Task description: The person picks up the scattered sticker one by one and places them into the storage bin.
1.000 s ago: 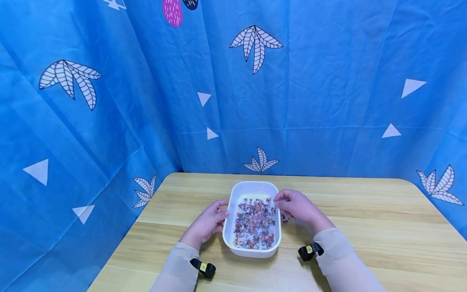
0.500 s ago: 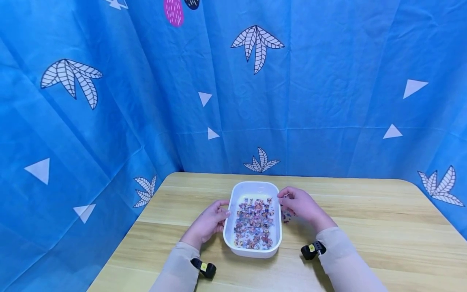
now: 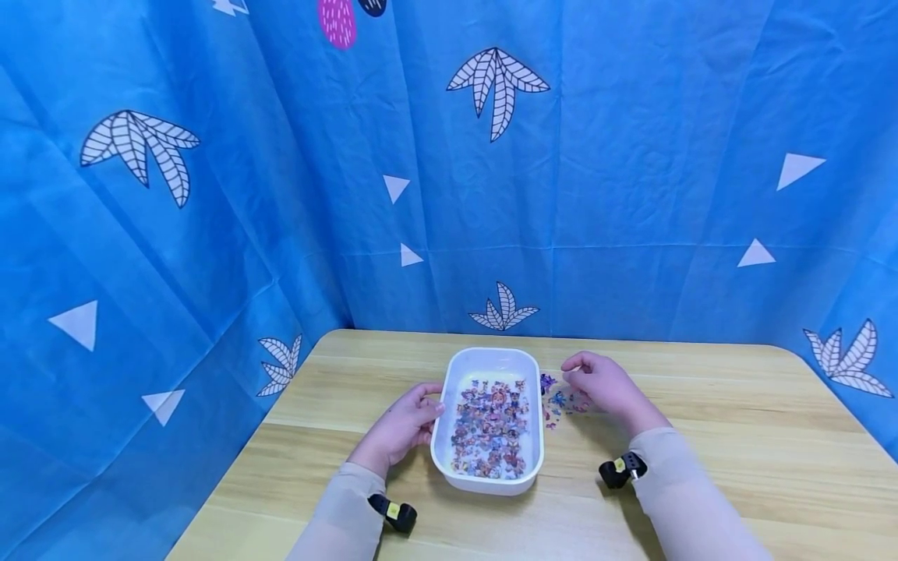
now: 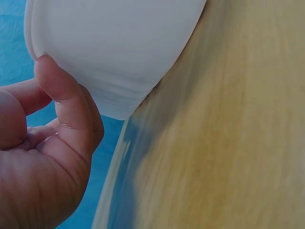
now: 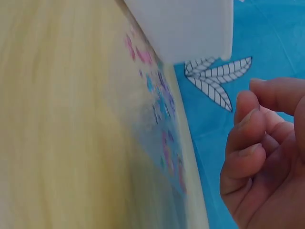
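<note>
A deep white plastic tray (image 3: 539, 460) stands on the wooden table in the head view. Many small, colourful cartoon pictures (image 3: 491, 428) lie across its bottom. My left hand (image 3: 401, 425) grips the tray's left side, the thumb at the rim; the left wrist view shows that thumb against the white wall (image 4: 119, 43). To the right of the tray, my right hand (image 3: 605, 383) is raised with loosely curled fingers, thumb tip close to the index finger, and nothing shows between them. Below it lies a clear sheet with pink, blue and purple pictures (image 5: 162, 107), partly hidden by the hand in the head view.
The pale wooden table (image 3: 758, 436) reaches back to a blue curtain (image 3: 631, 156) printed with white leaves and triangles. Each sleeve carries a black wrist camera, such as the right one (image 3: 617, 471).
My right hand has moved from the tray's right rim out to the right, uncovering more of the colourful pictures beside the tray. My left hand keeps its hold on the tray.
</note>
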Demonstrator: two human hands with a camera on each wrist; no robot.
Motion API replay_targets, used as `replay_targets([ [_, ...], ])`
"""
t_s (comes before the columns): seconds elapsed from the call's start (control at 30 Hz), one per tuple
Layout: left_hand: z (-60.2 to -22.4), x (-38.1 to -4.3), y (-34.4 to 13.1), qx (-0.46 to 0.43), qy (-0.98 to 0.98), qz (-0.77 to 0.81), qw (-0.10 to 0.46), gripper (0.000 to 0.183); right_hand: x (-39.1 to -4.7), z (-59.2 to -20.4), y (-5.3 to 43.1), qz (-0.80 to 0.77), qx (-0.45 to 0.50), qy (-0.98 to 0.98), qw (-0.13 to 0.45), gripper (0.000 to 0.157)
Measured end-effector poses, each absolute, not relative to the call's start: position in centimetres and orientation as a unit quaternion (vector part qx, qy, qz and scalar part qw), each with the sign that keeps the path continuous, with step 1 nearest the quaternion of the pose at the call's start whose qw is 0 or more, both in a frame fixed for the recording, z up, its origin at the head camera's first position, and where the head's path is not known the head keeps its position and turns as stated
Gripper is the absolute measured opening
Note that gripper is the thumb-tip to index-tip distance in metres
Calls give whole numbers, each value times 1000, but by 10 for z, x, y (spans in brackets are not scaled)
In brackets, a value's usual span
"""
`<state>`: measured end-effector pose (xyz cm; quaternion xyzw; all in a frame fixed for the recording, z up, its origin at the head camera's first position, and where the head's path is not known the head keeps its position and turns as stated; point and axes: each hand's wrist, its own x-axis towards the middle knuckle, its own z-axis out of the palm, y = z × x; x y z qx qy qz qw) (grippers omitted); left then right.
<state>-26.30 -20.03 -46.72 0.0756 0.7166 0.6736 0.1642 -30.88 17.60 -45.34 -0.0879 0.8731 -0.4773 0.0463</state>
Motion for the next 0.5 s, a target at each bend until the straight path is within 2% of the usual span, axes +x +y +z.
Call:
replay_targets([
  [0.33,-467,-263,-199,73,716,674,165,51,-314,-458,198,-459,-76,884,47,33],
  [0.5,-467,-263,-200,72,716,674,167,52,-313,-461,201,-461,-59,883,67,33],
])
